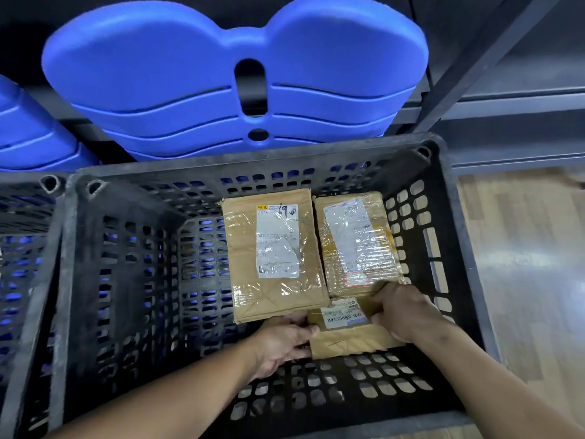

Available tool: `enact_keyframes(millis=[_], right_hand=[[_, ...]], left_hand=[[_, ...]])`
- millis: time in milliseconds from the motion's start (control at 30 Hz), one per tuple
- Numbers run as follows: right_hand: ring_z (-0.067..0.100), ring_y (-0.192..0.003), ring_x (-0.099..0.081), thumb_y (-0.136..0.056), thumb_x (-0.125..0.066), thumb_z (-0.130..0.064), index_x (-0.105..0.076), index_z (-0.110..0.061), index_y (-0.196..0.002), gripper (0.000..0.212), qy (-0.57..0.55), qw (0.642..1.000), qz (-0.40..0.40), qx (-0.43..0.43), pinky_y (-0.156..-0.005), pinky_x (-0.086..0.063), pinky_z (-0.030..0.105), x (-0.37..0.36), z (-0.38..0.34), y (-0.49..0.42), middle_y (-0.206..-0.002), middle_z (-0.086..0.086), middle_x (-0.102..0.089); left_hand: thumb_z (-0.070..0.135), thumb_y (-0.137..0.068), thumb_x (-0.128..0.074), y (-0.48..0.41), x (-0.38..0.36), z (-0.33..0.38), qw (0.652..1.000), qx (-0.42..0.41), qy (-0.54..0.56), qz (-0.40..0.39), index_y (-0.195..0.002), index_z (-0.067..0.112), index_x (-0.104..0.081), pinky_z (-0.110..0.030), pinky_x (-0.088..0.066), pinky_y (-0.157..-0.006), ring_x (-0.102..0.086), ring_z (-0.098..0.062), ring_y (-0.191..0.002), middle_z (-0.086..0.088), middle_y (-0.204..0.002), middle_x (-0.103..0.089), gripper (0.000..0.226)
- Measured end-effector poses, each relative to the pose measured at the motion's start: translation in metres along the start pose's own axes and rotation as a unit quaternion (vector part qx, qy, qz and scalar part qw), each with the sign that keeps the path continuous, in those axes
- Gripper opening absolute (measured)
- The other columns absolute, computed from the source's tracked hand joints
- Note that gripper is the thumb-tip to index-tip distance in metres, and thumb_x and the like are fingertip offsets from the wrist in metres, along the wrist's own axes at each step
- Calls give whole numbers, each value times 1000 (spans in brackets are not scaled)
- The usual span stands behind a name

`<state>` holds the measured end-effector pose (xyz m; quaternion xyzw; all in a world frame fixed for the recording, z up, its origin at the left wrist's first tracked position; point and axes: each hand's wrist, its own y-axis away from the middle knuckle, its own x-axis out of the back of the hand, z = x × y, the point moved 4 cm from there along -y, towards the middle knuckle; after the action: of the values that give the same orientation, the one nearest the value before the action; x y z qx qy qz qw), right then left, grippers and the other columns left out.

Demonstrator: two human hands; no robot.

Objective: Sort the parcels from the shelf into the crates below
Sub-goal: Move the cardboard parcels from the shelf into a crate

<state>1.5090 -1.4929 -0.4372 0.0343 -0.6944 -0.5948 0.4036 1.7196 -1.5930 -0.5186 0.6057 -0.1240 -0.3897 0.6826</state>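
Note:
A black perforated crate (253, 160) fills the middle of the head view. Two brown taped parcels lie flat on its floor: a larger parcel (243, 248) with a white label marked "19", and a second parcel (376, 245) right of it. In front of those lies a small brown parcel (348, 339) with a barcode label. My left hand (285, 340) grips its left edge. My right hand (402, 312) grips its right edge, fingers over the top. Both arms reach down into the crate.
A second black crate (22, 248) stands against the left side. Behind the crates, stacked blue plastic seats (190, 64) lean under a dark metal shelf frame (459, 68). Wood-look floor (522, 248) runs along the right.

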Motion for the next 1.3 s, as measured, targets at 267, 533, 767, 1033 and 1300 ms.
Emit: enact_keyframes(millis=[267,533,767,1033,1300], right_hand=[[26,-140,-48,-98,-64,-52,-47,-17,-152,67,-20,999,-33,15,-114,-40,33,1,-7,4,-151,9,-51],[23,-124,-59,-93,-72,-49,-53,-20,-143,61,-7,1000,-11,0,-100,-50,31,-6,-5,11,-136,9,-58],[25,-129,-56,-93,-71,-47,-38,-20,-152,72,9,1000,-22,-14,-105,-50,37,-8,-12,12,-146,19,-45],[28,-130,-59,-98,-69,-37,-22,-15,-160,81,-15,999,-38,-10,-108,-52,37,-11,-14,10,-160,28,-31],[23,-125,-58,-96,-70,-44,-41,-11,-150,69,-41,998,-45,-2,-100,-51,31,-13,-6,7,-147,17,-46]], left_hand=[[33,-94,-72,1,-3,7,989,71,-114,-58,-119,21,-71,-34,-36,-115,-58,-18,-128,3,-126,-72,27],[10,-94,-71,0,-10,3,995,62,-58,-47,-121,4,-70,-20,-53,-85,-69,-11,-110,1,-114,-79,27],[-1,-90,-75,0,-11,0,997,-10,-68,-39,-104,17,-67,-43,-43,-118,-69,-23,-119,2,-105,-80,25],[-10,-84,-77,1,-9,6,996,-38,-78,-23,-125,11,-62,-22,-59,-82,-76,-13,-102,-6,-114,-79,49],[6,-95,-72,19,-15,28,980,-6,-179,-89,-109,35,-53,-30,-52,-106,-67,-12,-113,8,-118,-71,37]])
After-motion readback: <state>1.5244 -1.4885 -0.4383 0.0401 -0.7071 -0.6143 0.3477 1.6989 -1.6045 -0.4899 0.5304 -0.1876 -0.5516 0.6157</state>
